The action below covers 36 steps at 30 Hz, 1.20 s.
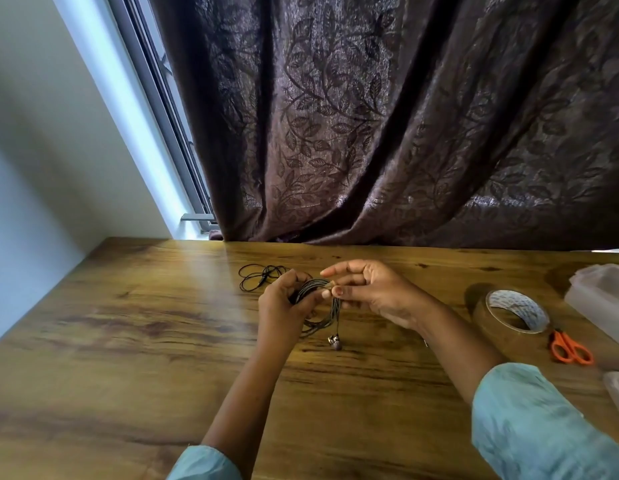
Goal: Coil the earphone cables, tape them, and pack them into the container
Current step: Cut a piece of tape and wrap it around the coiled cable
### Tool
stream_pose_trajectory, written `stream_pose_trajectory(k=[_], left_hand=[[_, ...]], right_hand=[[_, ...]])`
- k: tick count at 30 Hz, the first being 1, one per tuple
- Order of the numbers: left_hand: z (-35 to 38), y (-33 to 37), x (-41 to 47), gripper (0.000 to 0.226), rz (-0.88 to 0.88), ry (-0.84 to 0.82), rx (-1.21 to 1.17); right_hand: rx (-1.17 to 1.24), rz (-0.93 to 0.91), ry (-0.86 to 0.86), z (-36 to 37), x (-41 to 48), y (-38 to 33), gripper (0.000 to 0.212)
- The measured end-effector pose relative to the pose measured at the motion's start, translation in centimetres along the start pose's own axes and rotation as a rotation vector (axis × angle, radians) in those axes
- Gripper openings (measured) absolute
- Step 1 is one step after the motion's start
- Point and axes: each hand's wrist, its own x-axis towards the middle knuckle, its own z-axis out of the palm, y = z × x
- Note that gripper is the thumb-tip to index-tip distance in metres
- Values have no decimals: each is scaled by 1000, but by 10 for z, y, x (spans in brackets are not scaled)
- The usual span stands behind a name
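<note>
1. Open table (pixel 128 323) runs left of left hand (pixel 284 304) to its edge.
2. Left hand grips coil (pixel 313 285); right hand (pixel 374 292) pinches it.
3. Loose cable (pixel 263 275) just beyond left hand; tape (pixel 491 330), scissors (pixel 571 351), container (pixel 602 296) right of right hand.

Brown leaf-patterned curtain (pixel 370 116); wood-grain table (pixel 128 341); orange scissors (pixel 571 349); pale blue sleeves (pixel 530 427); black loose cable (pixel 258 277).

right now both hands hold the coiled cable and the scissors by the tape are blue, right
No: the scissors by the tape are orange, per the head view. Left hand and right hand do hold the coiled cable.
</note>
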Motion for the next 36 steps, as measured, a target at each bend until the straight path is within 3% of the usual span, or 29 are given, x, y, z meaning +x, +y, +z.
stream_pose_trajectory(k=[15, 22, 26, 33, 36], left_hand=[[16, -1, 5, 8, -53, -52, -7], [34, 8, 13, 7, -219, -107, -240], [46, 16, 21, 10, -218, -118, -319], [69, 21, 32, 13, -344, -86, -491], [76, 13, 31, 13, -430, -8, -515]], right_hand=[[130, 85, 64, -14, 0, 10, 36], [93, -13, 258, -27, 3, 7, 29], [155, -36, 306, -38, 1, 2, 23], [205, 179, 284, -44, -19, 23, 34], [332, 163, 346, -40, -22, 39, 31]])
